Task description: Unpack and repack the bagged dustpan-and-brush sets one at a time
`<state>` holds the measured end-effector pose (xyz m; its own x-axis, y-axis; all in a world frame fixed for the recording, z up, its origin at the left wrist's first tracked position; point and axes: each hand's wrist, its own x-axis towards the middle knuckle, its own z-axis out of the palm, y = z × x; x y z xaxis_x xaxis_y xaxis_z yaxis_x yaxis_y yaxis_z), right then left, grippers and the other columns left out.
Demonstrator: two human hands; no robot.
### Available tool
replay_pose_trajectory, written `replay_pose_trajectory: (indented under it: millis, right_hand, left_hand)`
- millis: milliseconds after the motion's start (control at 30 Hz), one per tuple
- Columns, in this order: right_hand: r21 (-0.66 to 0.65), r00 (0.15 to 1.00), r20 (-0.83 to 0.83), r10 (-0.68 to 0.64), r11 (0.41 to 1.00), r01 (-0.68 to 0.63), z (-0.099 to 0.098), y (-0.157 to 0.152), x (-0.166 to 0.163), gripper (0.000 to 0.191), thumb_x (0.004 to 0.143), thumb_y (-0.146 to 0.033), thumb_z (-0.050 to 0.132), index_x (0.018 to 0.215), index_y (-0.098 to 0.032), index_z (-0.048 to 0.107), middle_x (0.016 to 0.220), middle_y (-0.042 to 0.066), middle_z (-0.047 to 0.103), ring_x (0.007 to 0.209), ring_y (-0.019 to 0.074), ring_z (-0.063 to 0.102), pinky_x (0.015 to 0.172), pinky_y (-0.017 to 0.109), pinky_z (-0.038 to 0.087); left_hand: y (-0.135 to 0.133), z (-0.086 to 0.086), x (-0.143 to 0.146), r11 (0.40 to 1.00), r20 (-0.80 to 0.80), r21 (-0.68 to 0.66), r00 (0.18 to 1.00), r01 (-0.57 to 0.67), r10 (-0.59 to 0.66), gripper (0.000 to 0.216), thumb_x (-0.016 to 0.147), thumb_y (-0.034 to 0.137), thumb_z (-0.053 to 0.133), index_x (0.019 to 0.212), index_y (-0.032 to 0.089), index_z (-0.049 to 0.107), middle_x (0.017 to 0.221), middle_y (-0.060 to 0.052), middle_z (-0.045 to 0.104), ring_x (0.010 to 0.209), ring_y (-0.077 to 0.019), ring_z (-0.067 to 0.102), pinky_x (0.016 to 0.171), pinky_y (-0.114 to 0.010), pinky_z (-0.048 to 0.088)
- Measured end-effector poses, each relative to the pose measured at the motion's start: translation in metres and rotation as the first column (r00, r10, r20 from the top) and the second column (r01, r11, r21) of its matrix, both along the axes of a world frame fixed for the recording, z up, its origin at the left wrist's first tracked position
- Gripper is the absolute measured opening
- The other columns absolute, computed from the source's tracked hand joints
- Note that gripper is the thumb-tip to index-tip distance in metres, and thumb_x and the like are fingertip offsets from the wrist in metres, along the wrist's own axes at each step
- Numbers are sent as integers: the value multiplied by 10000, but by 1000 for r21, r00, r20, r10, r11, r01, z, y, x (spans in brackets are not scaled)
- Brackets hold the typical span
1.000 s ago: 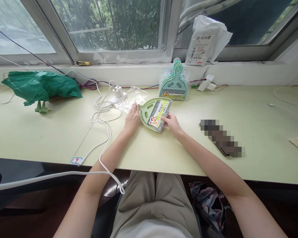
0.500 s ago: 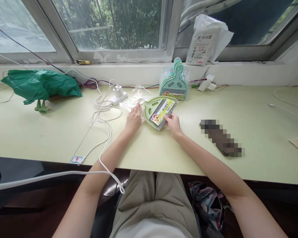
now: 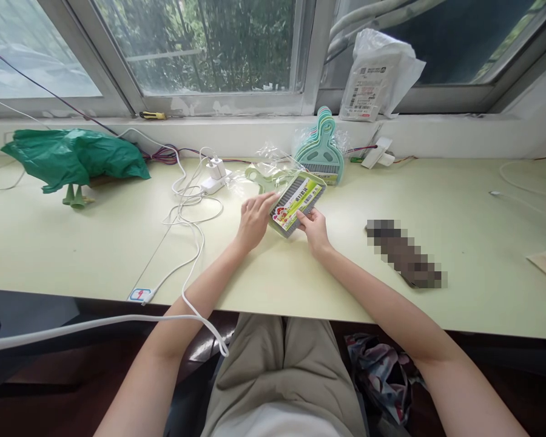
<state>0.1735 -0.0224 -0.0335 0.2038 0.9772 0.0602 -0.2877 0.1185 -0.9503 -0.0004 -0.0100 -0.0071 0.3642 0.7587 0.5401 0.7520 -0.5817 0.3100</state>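
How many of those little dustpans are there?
2 plainly: one dustpan held by the left hand and right hand; one fronting the bagged stack below the sill. The handles behind it suggest more, hidden.

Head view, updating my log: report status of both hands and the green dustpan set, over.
Left hand and right hand both grip light green plastic dustpan-and-brush set, held tilted. Crinkled clear plastic bag at its handle end.
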Motion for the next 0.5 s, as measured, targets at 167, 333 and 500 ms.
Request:
replay_pose_trajectory:
  millis: [167,333,500]
  right_hand:
    - [31,1000,-20,-20,999,21,3,-1,1,372,719,-438,731,961,-206,570,1009,53,701,975,198,669,855,388,571]
    - [71,999,-42,24,997,-21,4,-2,-1,388,705,-431,752,983,-219,583,1015,35,699,959,189,671,858,388,575]
    - [54,997,-76,27,998,-23,3,-4,-5,378,691,-406,761,960,-200,592,1019,42,706,922,182,678,845,381,579]
  left_hand:
    - [8,3,-3,939,458,-138,820,-316,343,717,944,412,455,1532,241,81,1606,-123,161,1504,-257,77,1187,-484,213]
    - [30,-4,-9,847,802,-437,558,304,214,590,978,514,315,1486,226,233,1457,-137,461,1338,-226,469,1055,-414,436]
    - [26,-13,0,620,929,-365,312,695,199,479,833,485,633,1196,178,580,1142,-67,697,1103,-214,640,997,-362,482]
